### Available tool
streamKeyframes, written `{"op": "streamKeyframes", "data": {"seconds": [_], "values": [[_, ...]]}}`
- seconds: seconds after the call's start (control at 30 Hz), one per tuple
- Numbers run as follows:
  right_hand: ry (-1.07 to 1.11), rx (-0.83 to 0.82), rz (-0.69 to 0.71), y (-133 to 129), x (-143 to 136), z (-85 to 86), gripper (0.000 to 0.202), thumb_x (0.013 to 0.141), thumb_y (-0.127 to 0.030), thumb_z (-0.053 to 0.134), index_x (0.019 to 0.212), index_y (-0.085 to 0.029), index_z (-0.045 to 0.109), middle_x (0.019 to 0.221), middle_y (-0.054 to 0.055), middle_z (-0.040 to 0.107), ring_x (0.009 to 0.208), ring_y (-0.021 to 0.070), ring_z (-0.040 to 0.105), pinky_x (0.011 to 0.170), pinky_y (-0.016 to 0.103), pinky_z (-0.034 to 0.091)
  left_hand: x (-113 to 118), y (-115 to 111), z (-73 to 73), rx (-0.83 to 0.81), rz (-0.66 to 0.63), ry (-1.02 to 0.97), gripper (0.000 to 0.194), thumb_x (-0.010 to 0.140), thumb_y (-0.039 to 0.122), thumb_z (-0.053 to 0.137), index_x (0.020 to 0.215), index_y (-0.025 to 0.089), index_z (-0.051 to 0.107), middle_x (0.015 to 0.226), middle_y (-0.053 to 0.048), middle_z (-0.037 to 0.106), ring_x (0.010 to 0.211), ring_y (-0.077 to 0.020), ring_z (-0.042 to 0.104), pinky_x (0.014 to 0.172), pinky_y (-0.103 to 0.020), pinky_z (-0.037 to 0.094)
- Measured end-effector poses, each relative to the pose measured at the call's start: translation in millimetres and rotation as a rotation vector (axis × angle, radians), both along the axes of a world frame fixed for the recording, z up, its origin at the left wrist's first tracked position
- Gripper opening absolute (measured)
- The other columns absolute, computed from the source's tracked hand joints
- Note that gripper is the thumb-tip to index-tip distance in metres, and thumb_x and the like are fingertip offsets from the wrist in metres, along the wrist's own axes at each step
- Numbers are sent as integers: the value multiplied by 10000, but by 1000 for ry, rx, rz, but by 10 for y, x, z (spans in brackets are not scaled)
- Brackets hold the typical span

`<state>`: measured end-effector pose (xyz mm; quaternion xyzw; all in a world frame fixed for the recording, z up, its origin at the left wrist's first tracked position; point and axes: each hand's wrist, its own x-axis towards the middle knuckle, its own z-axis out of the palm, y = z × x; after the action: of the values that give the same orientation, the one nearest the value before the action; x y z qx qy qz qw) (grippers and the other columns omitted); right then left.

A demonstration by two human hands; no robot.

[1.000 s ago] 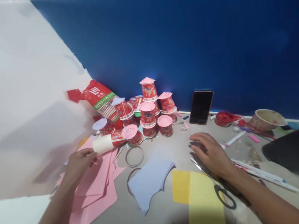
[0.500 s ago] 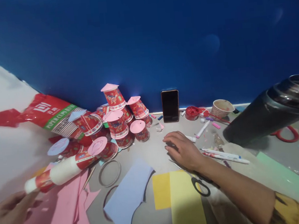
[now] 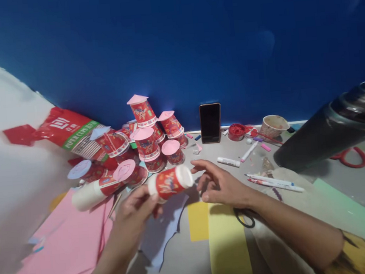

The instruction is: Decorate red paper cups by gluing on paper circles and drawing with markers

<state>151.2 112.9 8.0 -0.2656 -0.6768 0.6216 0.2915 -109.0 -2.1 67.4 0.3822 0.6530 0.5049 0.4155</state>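
Observation:
A red and white paper cup (image 3: pixel 167 184) lies sideways in my left hand (image 3: pixel 137 209), its fingers pinching the left end. My right hand (image 3: pixel 220 185) hovers just right of the cup, fingers apart and holding nothing. Behind them stands a pile of upturned red paper cups (image 3: pixel 148 148), several topped with pink or blue paper discs and cones. To the left lies a nested stack of paper cups (image 3: pixel 88 195). Under my hands are a blue paper sheet (image 3: pixel 165 228), a yellow sheet (image 3: pixel 228 246) and black-handled scissors (image 3: pixel 245 219), partly hidden by my right arm.
A red bag of paper cups (image 3: pixel 76 131) leans on the wall at left. Against the back wall stands a phone (image 3: pixel 210 124). On the right are markers (image 3: pixel 269 180), a dark thermos (image 3: pixel 322 129) and red-handled scissors (image 3: pixel 352 157). Pink paper (image 3: pixel 67 245) covers the left front.
My left hand has pulled a cup off the nested stack's end and brought it to the middle. My right hand has lifted off the table and turned toward the cup.

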Motion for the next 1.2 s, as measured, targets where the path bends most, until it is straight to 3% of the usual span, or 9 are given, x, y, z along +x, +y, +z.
{"op": "streamKeyframes", "data": {"seconds": [0.13,0.3,0.43,0.57,0.67,0.8,0.93,1.07,1.2], "values": [[-11,31,-143,-12,-29,35,828,816,-413,908,1525,-244,516,1420,145,657,1045,243,741,847,361,636,304,388,-144,33,-266,191,250,876,473,827,893,225,804,775,-25,728,725,-205,656,687,-317,547],[-128,417,-408,59,-35,-30,640,885,-320,838,1463,-248,571,1449,161,665,1329,341,661,1118,534,557,419,540,-255,101,-74,57,572,810,466,876,1307,291,655,1250,-79,740,1029,-264,743,819,-355,617],[-139,540,-353,75,-11,-61,676,880,-291,846,1483,-254,543,1451,155,670,1327,327,673,1117,511,569,413,593,-366,181,-145,104,838,785,414,913,1526,319,533,1631,-139,524,1473,-359,558,1095,-444,575],[-124,586,-317,97,5,-92,624,889,-231,821,1457,-248,566,1444,151,676,1351,320,660,1157,515,544,324,606,-389,209,-262,97,837,880,428,838,1618,361,450,1711,-128,449,1553,-367,486,1138,-472,558],[-118,636,-262,101,3,-114,588,913,-211,795,1458,-261,582,1464,149,672,1381,314,643,1181,521,530,255,617,-358,255,-364,398,768,876,387,832,1582,360,534,1695,-120,474,1562,-391,464,1215,-547,484],[-148,609,-227,49,0,-86,703,892,-341,851,1520,-263,545,1463,150,685,1350,329,670,1140,513,560,273,611,-318,315,-473,725,619,769,346,891,1367,319,734,1441,-138,708,1411,-452,588,1244,-651,406],[-91,501,-283,-21,1,-1,799,858,-505,880,1525,-243,527,1374,143,733,1139,284,746,918,397,635,323,539,-316,93,-316,326,652,680,401,957,1294,313,756,1303,-110,790,1208,-430,720,1105,-600,553],[-54,489,-344,-59,-20,22,334,1004,-426,723,1268,-228,670,1080,70,805,868,186,745,743,294,596,391,526,-270,-79,-139,-380,534,722,564,902,1141,247,810,1182,-114,833,1114,-408,773,1008,-554,636],[-38,644,-387,-39,-37,2,181,1059,-385,651,992,-223,699,874,33,780,755,168,711,703,287,552,549,624,-199,-75,-161,-569,422,773,490,875,1093,220,825,1162,-106,839,1120,-388,776,998,-531,658]]}}
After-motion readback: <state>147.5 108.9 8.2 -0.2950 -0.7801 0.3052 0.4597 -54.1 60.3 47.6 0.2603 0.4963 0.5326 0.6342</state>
